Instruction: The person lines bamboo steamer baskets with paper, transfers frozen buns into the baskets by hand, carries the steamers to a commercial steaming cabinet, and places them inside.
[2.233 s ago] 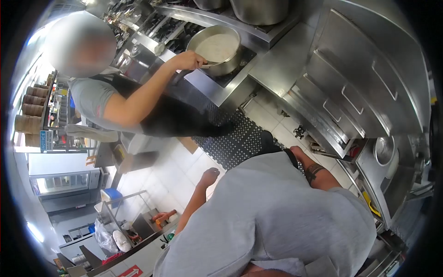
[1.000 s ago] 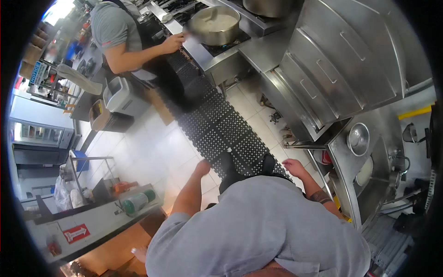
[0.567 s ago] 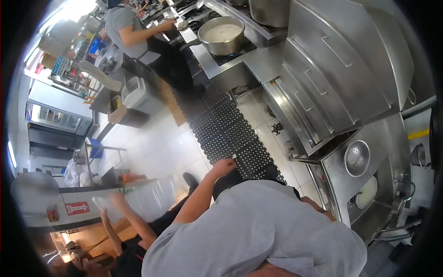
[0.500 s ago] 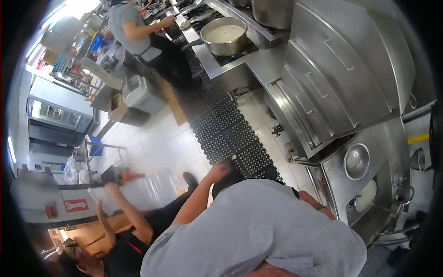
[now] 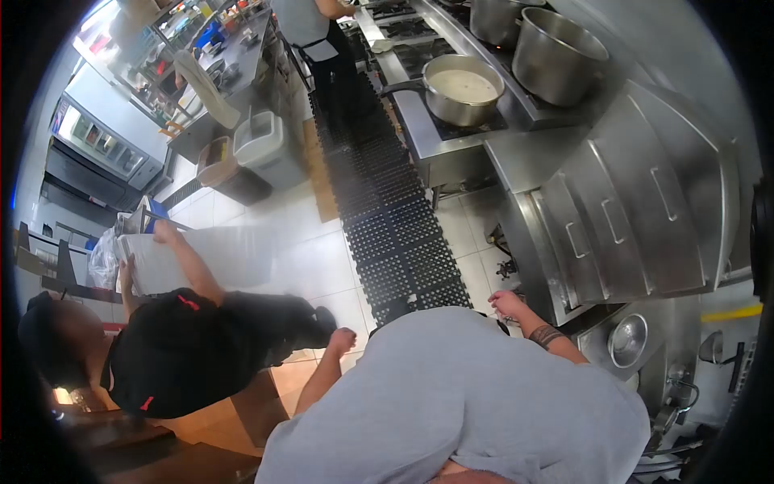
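Note:
My left hand [image 5: 343, 340] hangs beside my body with its fingers curled in, and nothing shows in it. My right hand [image 5: 508, 305] is held out at my other side, its fingers loosely bent and partly apart, holding nothing visible. Below that hand lie white floor tiles, and the steel equipment with handled panels [image 5: 617, 222] is the nearest thing to it. Neither hand touches anything I can see. Ahead of me a black perforated rubber mat [image 5: 403, 242] runs along the floor.
On the left, a person in black [image 5: 185, 347] holds a stack of clear plastic sheeting [image 5: 193, 258]. Another person [image 5: 310, 32] stands far along the mat. A pot of pale liquid [image 5: 463, 90] sits on the stove. Bins [image 5: 266, 149] line the left; a metal bowl [image 5: 627, 340] rests right.
The view has shifted forward and turned. My right hand has swung out from my side, while my left has dropped back. The person in black now appears beside me, still holding the plastic sheeting.

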Demonstrator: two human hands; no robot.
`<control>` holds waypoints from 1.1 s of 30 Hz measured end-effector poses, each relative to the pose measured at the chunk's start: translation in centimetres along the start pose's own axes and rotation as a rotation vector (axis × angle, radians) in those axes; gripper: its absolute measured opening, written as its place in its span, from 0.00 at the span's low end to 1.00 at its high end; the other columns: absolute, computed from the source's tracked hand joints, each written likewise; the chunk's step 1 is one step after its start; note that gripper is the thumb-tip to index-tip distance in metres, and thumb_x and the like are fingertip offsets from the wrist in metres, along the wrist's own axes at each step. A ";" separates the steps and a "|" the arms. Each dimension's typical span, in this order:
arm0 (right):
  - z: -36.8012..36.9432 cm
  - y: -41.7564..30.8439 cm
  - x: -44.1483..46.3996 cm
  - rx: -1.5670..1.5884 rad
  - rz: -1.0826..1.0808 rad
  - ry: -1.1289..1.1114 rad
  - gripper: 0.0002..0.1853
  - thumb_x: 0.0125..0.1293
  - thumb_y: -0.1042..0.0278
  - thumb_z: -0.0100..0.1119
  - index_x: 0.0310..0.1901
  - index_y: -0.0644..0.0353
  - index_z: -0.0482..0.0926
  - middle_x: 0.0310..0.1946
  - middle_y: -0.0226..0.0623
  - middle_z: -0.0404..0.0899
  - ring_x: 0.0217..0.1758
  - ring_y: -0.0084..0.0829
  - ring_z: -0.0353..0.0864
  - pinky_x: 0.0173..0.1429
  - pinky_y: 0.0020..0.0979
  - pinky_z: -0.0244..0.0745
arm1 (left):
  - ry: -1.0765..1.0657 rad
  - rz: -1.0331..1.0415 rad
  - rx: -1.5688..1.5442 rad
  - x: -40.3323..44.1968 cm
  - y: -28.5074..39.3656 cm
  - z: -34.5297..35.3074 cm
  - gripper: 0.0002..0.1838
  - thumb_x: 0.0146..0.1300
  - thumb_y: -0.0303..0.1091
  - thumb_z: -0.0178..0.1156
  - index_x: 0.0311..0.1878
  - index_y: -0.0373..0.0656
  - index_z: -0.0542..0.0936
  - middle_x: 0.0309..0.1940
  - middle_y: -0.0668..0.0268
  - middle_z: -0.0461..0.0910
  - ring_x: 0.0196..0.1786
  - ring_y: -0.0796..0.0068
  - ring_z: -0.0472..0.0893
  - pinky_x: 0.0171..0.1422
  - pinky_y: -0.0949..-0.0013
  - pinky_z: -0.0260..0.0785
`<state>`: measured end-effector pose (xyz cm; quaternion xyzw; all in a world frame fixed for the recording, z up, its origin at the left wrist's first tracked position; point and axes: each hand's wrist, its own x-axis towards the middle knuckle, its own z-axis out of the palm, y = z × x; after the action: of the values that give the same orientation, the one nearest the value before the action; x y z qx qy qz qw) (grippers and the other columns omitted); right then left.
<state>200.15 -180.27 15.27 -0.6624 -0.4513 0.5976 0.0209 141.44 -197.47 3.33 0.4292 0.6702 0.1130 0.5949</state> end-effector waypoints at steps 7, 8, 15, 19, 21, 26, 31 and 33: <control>2.4 1.4 3.9 0.613 0.232 -0.036 0.15 0.69 0.70 0.50 0.43 0.70 0.86 0.35 0.46 0.85 0.39 0.39 0.83 0.45 0.45 0.76 | 0.064 -0.071 -0.026 1.0 5.3 -3.3 0.13 0.55 0.37 0.66 0.41 0.42 0.86 0.39 0.63 0.87 0.37 0.63 0.87 0.41 0.60 0.81; 2.5 -0.5 2.9 0.415 0.178 0.046 0.16 0.70 0.68 0.50 0.42 0.69 0.86 0.37 0.48 0.86 0.42 0.38 0.83 0.50 0.45 0.76 | -0.031 0.227 0.506 2.9 2.2 -4.0 0.13 0.56 0.38 0.66 0.42 0.42 0.86 0.39 0.64 0.88 0.40 0.63 0.87 0.43 0.60 0.81; 0.7 -3.4 11.5 -0.175 0.197 -0.064 0.17 0.60 0.61 0.64 0.43 0.68 0.87 0.39 0.50 0.86 0.44 0.39 0.86 0.50 0.43 0.79 | -0.994 0.877 1.662 13.3 5.0 -12.3 0.08 0.53 0.39 0.68 0.34 0.48 0.87 0.38 0.65 0.87 0.50 0.60 0.85 0.50 0.58 0.80; -1.8 -9.5 17.4 -0.760 -0.140 -0.016 0.16 0.55 0.66 0.65 0.43 0.63 0.87 0.40 0.48 0.87 0.40 0.39 0.88 0.46 0.41 0.81 | -0.403 -0.035 0.570 21.4 10.6 -20.4 0.09 0.56 0.38 0.62 0.33 0.46 0.87 0.41 0.59 0.86 0.50 0.55 0.84 0.51 0.55 0.79; -2.2 -10.4 22.9 0.194 0.135 0.039 0.13 0.58 0.67 0.62 0.44 0.61 0.88 0.38 0.46 0.87 0.40 0.36 0.87 0.44 0.38 0.80 | -0.230 0.225 0.335 26.4 15.0 -24.3 0.10 0.58 0.38 0.58 0.33 0.43 0.84 0.42 0.56 0.85 0.49 0.52 0.83 0.52 0.53 0.77; -6.3 -25.6 25.0 0.133 -0.018 0.098 0.13 0.68 0.71 0.55 0.51 0.58 0.84 0.41 0.35 0.86 0.40 0.33 0.84 0.43 0.36 0.77 | 0.038 0.200 0.691 36.0 37.1 -33.2 0.17 0.70 0.39 0.51 0.43 0.38 0.85 0.48 0.47 0.84 0.54 0.47 0.82 0.60 0.49 0.73; -7.2 -33.3 23.7 0.483 0.150 0.155 0.13 0.72 0.70 0.55 0.56 0.56 0.81 0.46 0.32 0.84 0.39 0.25 0.81 0.41 0.30 0.77 | 0.256 0.503 0.667 49.2 55.0 -40.3 0.26 0.60 0.32 0.61 0.62 0.36 0.77 0.63 0.43 0.76 0.67 0.45 0.74 0.74 0.53 0.66; -5.0 -31.4 23.4 0.608 0.188 0.210 0.12 0.73 0.69 0.55 0.54 0.56 0.81 0.42 0.29 0.84 0.35 0.22 0.79 0.38 0.27 0.75 | 0.315 0.624 0.700 54.4 63.1 -43.2 0.29 0.64 0.35 0.57 0.69 0.39 0.71 0.66 0.42 0.71 0.69 0.41 0.71 0.74 0.49 0.65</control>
<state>183.34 -144.52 16.39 -0.7224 -0.1845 0.6329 0.2087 134.74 -105.07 18.56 0.7612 0.5893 0.1173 0.2442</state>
